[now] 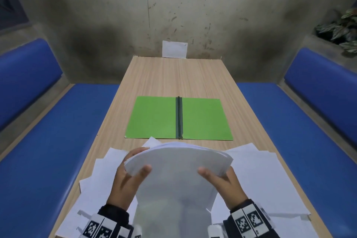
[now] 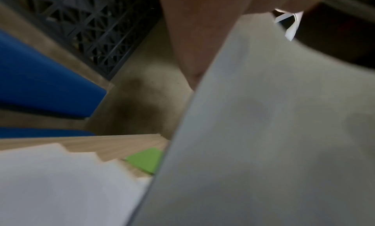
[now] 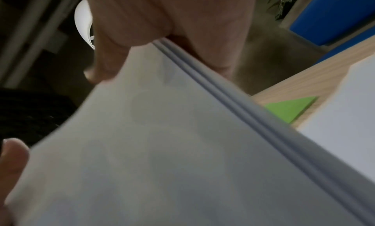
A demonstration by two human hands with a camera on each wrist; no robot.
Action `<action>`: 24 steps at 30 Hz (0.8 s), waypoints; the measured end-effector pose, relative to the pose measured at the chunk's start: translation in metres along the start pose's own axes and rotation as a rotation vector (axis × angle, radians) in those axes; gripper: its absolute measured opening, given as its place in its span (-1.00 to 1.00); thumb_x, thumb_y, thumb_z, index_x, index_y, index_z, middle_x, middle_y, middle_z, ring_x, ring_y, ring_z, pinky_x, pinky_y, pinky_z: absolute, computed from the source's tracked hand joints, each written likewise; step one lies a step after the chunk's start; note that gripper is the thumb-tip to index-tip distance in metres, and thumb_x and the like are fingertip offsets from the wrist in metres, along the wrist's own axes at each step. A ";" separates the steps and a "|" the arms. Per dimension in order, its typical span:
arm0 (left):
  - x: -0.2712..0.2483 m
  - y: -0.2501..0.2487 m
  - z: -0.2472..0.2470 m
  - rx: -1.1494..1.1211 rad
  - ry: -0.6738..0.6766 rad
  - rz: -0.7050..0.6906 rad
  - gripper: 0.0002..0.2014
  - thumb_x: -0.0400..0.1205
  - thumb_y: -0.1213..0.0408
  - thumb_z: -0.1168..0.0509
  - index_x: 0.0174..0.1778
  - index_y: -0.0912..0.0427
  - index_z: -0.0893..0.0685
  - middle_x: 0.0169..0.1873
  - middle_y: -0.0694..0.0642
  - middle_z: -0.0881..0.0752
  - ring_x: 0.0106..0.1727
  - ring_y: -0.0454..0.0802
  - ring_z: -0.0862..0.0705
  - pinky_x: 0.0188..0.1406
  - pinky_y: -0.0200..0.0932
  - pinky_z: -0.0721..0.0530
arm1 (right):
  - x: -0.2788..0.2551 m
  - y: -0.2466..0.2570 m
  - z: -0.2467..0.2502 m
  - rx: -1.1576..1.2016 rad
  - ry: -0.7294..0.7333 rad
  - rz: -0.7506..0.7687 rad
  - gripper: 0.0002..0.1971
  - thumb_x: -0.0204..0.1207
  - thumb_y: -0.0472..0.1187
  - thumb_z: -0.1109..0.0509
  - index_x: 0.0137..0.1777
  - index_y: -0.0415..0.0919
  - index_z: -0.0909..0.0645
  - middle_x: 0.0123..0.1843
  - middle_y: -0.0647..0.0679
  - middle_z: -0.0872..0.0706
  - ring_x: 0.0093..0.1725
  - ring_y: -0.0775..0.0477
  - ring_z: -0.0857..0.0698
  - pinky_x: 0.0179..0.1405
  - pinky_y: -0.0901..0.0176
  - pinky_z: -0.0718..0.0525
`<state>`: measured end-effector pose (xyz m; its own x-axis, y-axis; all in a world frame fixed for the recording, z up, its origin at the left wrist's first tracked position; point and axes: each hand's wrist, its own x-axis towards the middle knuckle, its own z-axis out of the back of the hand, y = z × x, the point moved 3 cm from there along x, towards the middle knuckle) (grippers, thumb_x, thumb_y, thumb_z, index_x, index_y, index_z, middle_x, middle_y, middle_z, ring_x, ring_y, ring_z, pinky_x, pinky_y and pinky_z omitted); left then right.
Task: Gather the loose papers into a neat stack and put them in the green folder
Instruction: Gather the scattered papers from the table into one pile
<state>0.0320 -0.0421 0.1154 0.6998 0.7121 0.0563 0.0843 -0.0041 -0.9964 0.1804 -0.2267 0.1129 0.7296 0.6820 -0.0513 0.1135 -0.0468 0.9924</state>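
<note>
I hold a thick stack of white papers (image 1: 173, 176) upright above the near end of the table. My left hand (image 1: 131, 176) grips its left edge, thumb on the front and fingers behind. On the stack's right edge my right hand (image 1: 222, 177) grips the same way. The stack (image 2: 274, 133) fills the left wrist view, and its layered edge (image 3: 233, 104) shows in the right wrist view. The green folder (image 1: 154, 120) lies open flat on the table beyond the stack, dark spine in the middle. Loose sheets (image 1: 100, 176) lie spread on the table at left and right (image 1: 258, 176).
The wooden table (image 1: 177, 75) runs away from me to a concrete wall. A white card (image 1: 174, 49) leans at its far end. Blue benches (image 1: 48, 141) flank both sides. A plant (image 1: 340, 29) sits at the upper right.
</note>
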 end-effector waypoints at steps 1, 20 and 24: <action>-0.002 0.005 0.000 0.012 0.010 0.063 -0.63 0.15 0.12 -0.55 -0.14 0.03 -0.71 -0.27 -0.06 -0.85 -0.25 -0.23 -0.77 -0.34 -0.41 -0.70 | 0.000 -0.003 0.000 -0.037 -0.004 -0.038 -0.68 0.12 -0.15 -0.63 -0.08 -0.02 -0.75 -0.10 0.01 -0.86 -0.06 0.05 -0.82 -0.18 0.28 -0.73; -0.016 0.066 0.009 0.193 0.002 0.349 -0.87 0.44 0.17 -0.44 -0.29 0.16 -0.73 -0.44 -0.12 -0.84 -0.18 0.14 -0.75 -0.24 -0.23 -0.67 | 0.006 -0.065 0.022 -0.282 -0.094 -0.198 -0.95 0.39 -0.32 -0.50 -0.16 -0.24 -0.74 -0.17 -0.18 -0.84 -0.12 -0.15 -0.78 -0.14 0.11 -0.71; -0.005 0.057 0.027 0.226 -0.159 0.325 -0.87 0.57 0.26 -0.35 -0.21 0.25 -0.70 -0.43 0.01 -0.79 -0.20 0.15 -0.70 -0.31 -0.19 -0.66 | 0.009 -0.080 0.044 -0.411 -0.159 -0.178 -0.90 0.40 -0.33 -0.49 -0.23 -0.11 -0.70 -0.27 -0.08 -0.78 -0.18 -0.04 -0.70 -0.15 0.43 -0.66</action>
<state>0.0146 -0.0270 0.0571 0.5446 0.7988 -0.2555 -0.2923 -0.1048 -0.9506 0.2073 -0.2486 0.0280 0.8208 0.5316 -0.2091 -0.0068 0.3751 0.9270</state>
